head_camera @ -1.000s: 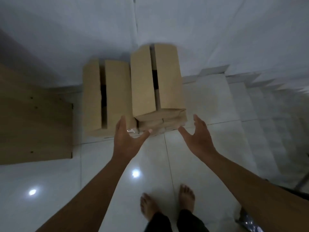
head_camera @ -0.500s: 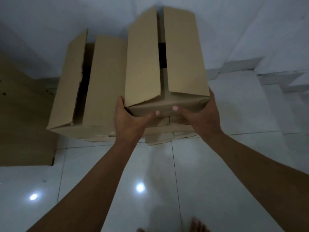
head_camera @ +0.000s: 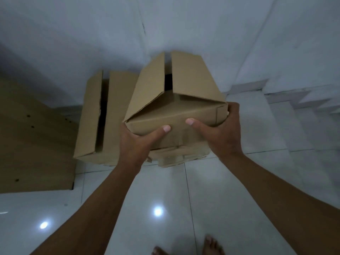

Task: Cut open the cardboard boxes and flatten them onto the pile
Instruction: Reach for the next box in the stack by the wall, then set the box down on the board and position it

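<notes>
Head view: both hands hold one cardboard box [head_camera: 176,100] above the white tiled floor [head_camera: 184,199], in front of a white wall [head_camera: 184,24]. The left hand [head_camera: 136,142] grips the box's near left corner, thumb laid flat across the near face and the fingers hidden beneath. The right hand [head_camera: 222,131] grips the near right corner, thumb pressed on the same face and the fingers wrapped round the right side. The box tilts, its top flaps parted along a dark middle gap; the near end flap is creased into a diagonal fold.

Just left of it a second cardboard box [head_camera: 97,116] rests on the floor, its top flaps also parted along a dark slit. Flattened cardboard [head_camera: 174,157] lies on the floor directly under the held box, its edges showing between the two wrists. A brown board with small holes [head_camera: 31,140] lies on the floor at the left, against the second box. White stair steps [head_camera: 303,102] rise at the right. Two ceiling lights glint on the tiles, and the person's bare toes [head_camera: 211,245] show at the bottom edge.
</notes>
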A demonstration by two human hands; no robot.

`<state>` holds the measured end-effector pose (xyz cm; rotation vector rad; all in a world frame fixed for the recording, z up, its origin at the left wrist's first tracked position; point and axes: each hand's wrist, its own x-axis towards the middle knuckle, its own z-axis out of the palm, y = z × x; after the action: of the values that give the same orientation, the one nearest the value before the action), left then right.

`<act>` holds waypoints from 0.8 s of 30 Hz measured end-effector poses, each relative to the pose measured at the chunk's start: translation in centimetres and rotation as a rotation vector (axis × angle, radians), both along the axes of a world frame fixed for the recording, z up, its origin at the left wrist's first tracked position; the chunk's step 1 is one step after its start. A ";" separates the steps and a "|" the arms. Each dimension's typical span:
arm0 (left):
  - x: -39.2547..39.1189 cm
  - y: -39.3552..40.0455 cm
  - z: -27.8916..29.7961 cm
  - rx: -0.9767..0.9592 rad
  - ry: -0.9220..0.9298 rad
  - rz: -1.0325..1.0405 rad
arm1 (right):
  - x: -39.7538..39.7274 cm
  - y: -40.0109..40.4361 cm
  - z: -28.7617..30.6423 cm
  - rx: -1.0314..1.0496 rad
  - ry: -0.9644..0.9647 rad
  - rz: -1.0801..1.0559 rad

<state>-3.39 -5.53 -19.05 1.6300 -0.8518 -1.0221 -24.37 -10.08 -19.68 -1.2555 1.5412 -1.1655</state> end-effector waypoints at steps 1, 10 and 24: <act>0.0 0.3 1.8 -0.007 -0.006 0.006 | 0.1 0.3 1.9 0.005 -0.010 -0.003; 3.0 5.4 21.2 -0.049 -0.025 0.085 | 3.7 4.0 21.3 0.022 -0.039 0.098; 24.7 18.5 45.5 -0.164 -0.202 0.473 | 26.6 10.8 46.7 -0.099 -0.079 0.584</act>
<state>21.30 12.94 26.42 1.7006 -0.6168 -0.4530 2.22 0.72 27.05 -1.5657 0.9653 -0.8957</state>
